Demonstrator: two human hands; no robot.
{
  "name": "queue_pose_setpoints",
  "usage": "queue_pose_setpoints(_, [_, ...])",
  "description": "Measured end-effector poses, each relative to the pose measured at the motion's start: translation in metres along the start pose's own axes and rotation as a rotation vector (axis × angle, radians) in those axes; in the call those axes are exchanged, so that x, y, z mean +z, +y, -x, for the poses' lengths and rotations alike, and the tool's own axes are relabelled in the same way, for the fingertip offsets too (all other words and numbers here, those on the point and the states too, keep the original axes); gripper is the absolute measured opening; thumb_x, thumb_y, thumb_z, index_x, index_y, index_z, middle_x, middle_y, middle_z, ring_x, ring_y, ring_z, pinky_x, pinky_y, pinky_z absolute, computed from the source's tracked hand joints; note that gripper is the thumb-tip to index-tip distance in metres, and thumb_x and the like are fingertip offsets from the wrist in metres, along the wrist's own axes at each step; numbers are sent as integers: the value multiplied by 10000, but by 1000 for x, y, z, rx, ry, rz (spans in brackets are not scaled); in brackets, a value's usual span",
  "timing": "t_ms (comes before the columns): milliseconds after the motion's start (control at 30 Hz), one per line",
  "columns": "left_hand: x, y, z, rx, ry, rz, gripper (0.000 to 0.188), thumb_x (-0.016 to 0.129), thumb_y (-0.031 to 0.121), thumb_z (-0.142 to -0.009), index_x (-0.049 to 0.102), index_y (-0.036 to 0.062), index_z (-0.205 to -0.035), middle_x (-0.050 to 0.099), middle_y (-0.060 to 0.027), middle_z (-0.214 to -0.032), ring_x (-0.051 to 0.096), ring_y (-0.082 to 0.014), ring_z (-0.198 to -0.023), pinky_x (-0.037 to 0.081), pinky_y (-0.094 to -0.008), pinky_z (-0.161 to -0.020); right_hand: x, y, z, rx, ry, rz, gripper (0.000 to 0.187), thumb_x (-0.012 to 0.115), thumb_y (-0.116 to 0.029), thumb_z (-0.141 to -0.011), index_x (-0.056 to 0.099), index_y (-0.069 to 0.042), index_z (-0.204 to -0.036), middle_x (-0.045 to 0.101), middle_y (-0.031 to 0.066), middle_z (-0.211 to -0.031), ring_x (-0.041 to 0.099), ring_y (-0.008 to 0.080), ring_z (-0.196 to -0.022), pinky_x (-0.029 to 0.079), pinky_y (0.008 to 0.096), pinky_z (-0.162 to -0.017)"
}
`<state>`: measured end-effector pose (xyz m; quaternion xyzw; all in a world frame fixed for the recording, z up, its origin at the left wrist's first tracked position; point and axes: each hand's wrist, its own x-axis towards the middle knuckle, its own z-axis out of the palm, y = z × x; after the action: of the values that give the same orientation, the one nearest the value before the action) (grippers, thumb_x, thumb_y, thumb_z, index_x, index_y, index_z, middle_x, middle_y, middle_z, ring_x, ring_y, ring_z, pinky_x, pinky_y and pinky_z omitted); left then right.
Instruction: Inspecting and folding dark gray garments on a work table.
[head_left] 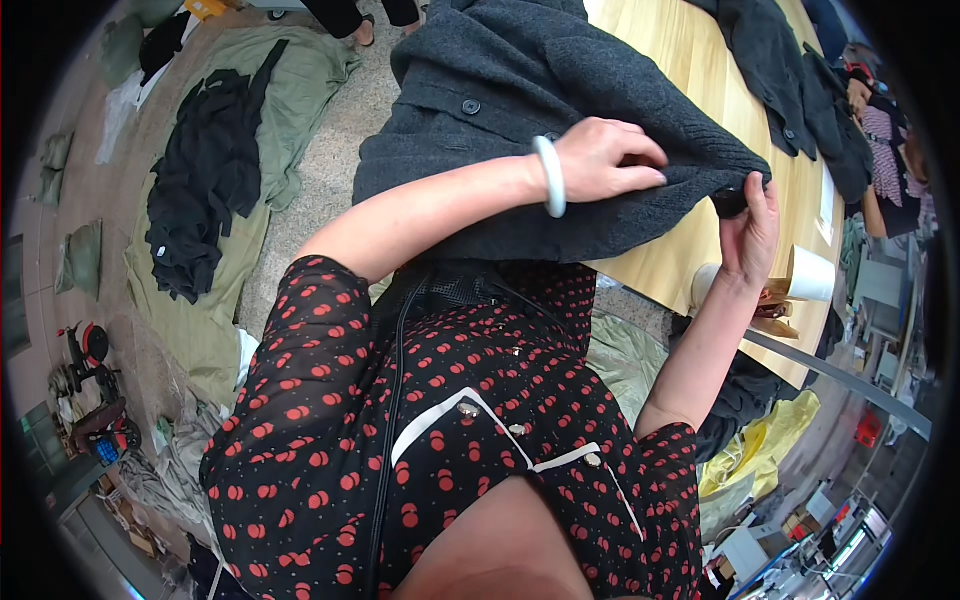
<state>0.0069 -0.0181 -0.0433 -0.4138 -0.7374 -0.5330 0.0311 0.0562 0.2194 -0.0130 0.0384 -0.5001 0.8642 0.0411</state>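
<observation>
A dark grey knit cardigan (500, 150) with buttons down its front lies over the table edge and hangs against my body. My left hand (605, 160), with a pale bangle at the wrist, rests on the knit. Its thumb and fingertips come close together on a fold of it. At the garment's right end my right hand (752, 230) is closed on the ribbed edge, thumb up, and the cloth is drawn out between both hands. Just beneath that edge, by the right fingers, a small black thing (730, 203) shows; its kind is unclear.
The light wooden table (650, 35) carries another dark garment (770, 70) on its far right. A white paper cup (810, 273) stands near my right forearm. On the floor at left, black clothing (210, 180) lies on green cloth (310, 80). People are partly visible at the far edges.
</observation>
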Motion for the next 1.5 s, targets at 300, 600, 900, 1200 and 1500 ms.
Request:
queue_pose_setpoints(300, [37, 39, -36, -76, 48, 142, 341, 699, 294, -738, 625, -16, -858, 574, -100, -681, 567, -210, -635, 466, -326, -602, 0, 5, 11, 42, 33, 70, 195, 577, -78, -911, 586, -34, -1101, 640, 69, -1056, 604, 137, -953, 472, 281, -866])
queue_pose_setpoints(600, [-25, 30, 17, -186, -419, 127, 422, 670, 359, -816, 599, -54, -766, 569, -194, -637, 563, -209, -595, 447, -359, -603, -5, 1, 4, -43, 80, -119, 199, 582, -99, -912, 588, -24, -1096, 642, 104, -1065, 600, 187, -1003, 456, 345, -927])
queue_pose_setpoints(900, [-167, -38, 117, -618, -397, -232, 394, 730, 321, -766, 548, -23, -825, 547, -92, -696, 524, -142, -692, 439, -317, -638, -39, 14, -15, -81, 337, -134, 163, 589, -116, -911, 596, -44, -1057, 645, 116, -1065, 605, 228, -1018, 463, 416, -937])
queue_pose_setpoints(1200, [-178, -90, 93, -431, -101, -521, 206, 692, 203, -792, 597, 68, -916, 514, -34, -733, 521, -150, -675, 442, -303, -625, -52, 31, -12, -83, 455, -50, 158, 590, -95, -907, 611, -37, -1053, 660, 90, -1033, 621, 186, -977, 490, 346, -898])
queue_pose_setpoints(1500, [-141, -70, 100, -367, -79, -558, 202, 631, 237, -838, 629, 49, -914, 607, -114, -871, 608, -295, -828, 487, -377, -734, -54, 39, -17, -80, 517, -3, 209, 616, -88, -888, 583, -51, -1091, 648, 73, -1045, 623, 180, -964, 504, 332, -863])
